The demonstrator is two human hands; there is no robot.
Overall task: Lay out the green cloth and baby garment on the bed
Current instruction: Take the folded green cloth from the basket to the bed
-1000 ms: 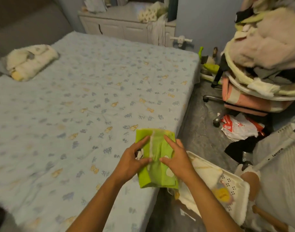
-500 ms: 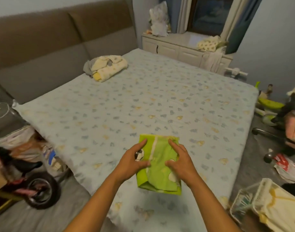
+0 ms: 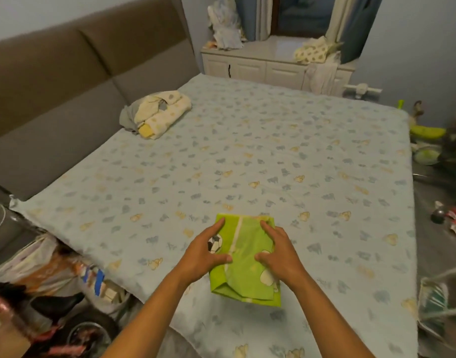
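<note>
Near the bed's (image 3: 247,151) edge, both hands hold the green cloth (image 3: 243,270).

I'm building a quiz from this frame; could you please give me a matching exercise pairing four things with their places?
Things:
1. green cloth
2. cream bundle
3. white cabinet
4. left hand

Places:
A. beyond the bed's far edge
B. on the cloth's soccer-ball side
C. on the bed by the headboard
D. between both hands, near bed edge

Pairs: 1-D, 2-C, 3-A, 4-B
</note>
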